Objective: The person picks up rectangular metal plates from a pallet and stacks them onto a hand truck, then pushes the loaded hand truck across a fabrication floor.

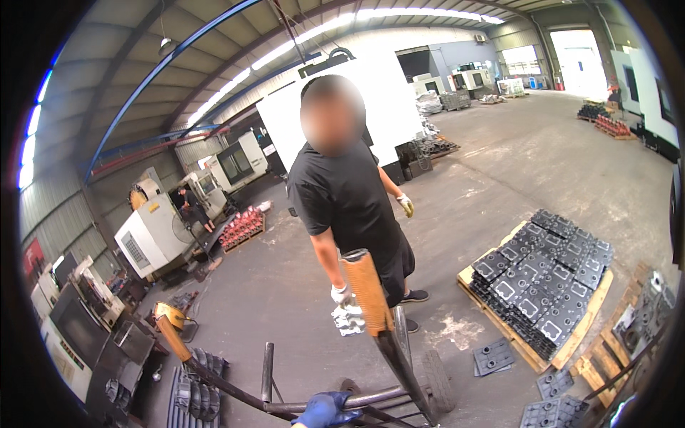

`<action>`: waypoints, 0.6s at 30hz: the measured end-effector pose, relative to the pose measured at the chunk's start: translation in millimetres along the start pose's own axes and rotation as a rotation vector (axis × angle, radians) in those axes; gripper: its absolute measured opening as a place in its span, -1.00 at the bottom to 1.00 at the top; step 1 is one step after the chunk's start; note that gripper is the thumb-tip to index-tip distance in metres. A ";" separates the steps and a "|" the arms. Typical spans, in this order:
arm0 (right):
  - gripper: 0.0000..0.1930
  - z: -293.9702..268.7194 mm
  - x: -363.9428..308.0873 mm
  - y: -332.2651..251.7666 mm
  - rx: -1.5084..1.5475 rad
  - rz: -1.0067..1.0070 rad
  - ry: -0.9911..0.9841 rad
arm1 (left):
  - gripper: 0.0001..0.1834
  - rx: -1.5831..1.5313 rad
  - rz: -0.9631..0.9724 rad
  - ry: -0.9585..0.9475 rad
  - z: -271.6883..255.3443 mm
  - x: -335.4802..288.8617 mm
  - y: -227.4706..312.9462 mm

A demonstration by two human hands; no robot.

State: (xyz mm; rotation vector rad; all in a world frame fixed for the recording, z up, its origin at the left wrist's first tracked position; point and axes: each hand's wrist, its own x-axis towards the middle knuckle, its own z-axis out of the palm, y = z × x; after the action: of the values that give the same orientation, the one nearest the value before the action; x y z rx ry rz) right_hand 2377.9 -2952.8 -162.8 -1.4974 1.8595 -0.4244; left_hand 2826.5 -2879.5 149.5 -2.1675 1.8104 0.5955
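My left hand (325, 410), in a blue glove, is closed around the dark metal crossbar (382, 396) of a hand cart at the lower edge. Two bent handles rise from the cart's frame: one orange-brown grip (367, 294) stands up near the middle, the other grip (173, 338) lies farther left. Behind the right-hand handle is a cart wheel (438, 381). My right hand does not show. Facing me across the cart, a person in a dark shirt (346, 200) wears light gloves. Something whitish (348, 320) hangs at that person's lower hand; its kind is unclear.
Stacked dark metal plates (546, 274) fill a wooden pallet on the right, with loose plates (494, 357) on the floor beside it. Ribbed dark castings (196, 392) stand at lower left. Red parts (242, 227) and white machines (153, 239) are farther back.
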 end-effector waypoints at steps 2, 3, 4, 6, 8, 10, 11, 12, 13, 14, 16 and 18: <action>-0.50 -0.7 -5.6 -13.6 0.000 -0.008 -0.036 | -0.28 0.565 0.142 -0.092 68.5 33.8 -58.0; -0.51 -0.4 -8.9 -17.1 0.000 -0.001 -0.046 | -0.33 0.464 0.195 -0.009 58.0 32.7 -53.7; -0.52 1.0 -15.4 -18.0 -0.008 0.008 -0.055 | -0.38 0.362 0.247 0.071 44.9 31.6 -49.0; -0.53 4.8 -26.0 -16.7 -0.023 0.028 -0.076 | -0.46 0.145 0.344 0.223 21.7 30.0 -37.3; -0.55 7.5 -36.6 -10.9 -0.021 0.052 -0.088 | -0.54 -0.068 0.436 0.365 11.8 27.8 -27.9; -0.56 12.4 -45.1 7.1 -0.022 0.095 -0.095 | -0.50 -0.084 0.427 0.333 14.2 32.9 -26.3; -0.57 19.5 -56.7 22.3 -0.027 0.117 -0.105 | -0.48 -0.069 0.442 0.297 8.2 33.8 -24.7; -0.58 25.4 -59.8 36.8 -0.030 0.126 -0.114 | -0.45 -0.051 0.459 0.257 2.8 37.2 -23.6; -0.58 41.4 -64.8 47.4 -0.034 0.113 -0.154 | -0.43 -0.115 0.409 0.327 1.2 36.5 -32.8; -0.59 52.5 -75.9 60.6 -0.040 0.106 -0.181 | -0.40 -0.182 0.378 0.364 2.8 38.2 -39.7; -0.60 53.2 -99.1 86.7 -0.065 0.133 -0.222 | -0.36 -0.525 0.336 0.281 9.0 53.2 -41.5; -0.61 34.3 -112.4 101.7 -0.088 0.208 -0.248 | -0.40 -0.451 0.286 0.026 35.4 18.0 -36.7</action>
State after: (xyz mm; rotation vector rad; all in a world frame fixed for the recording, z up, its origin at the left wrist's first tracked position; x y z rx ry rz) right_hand 2338.5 -2812.4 -216.7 -1.3287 1.8295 -0.0565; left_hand 2859.9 -2872.5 107.5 -2.1913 2.1912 1.1413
